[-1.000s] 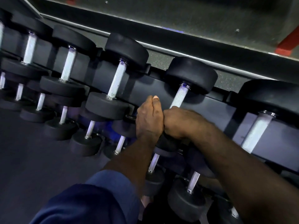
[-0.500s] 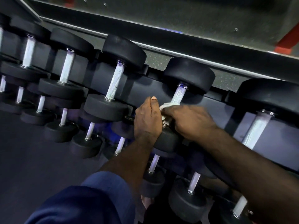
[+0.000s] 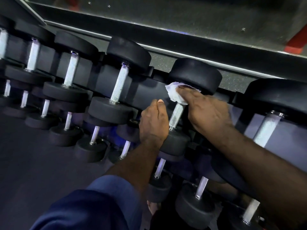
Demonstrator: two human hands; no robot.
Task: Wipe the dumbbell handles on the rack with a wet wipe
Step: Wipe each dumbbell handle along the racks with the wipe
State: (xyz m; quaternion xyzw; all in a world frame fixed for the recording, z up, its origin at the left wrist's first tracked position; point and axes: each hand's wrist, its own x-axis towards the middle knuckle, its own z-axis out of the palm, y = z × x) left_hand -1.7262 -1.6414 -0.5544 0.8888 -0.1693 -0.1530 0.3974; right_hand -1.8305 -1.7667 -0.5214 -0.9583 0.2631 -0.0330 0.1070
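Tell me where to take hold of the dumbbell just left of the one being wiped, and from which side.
Grip it by the middle of its ridged metal handle, probably coming from above, the camera's side. The handle is the only narrow part, bare between two wide black ends, and the rack lies behind it.

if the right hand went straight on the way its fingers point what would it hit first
Most likely the far dumbbell head: the right hand holds the wet wipe at the top of the handle, fingertips just under that head. Depth unclear.
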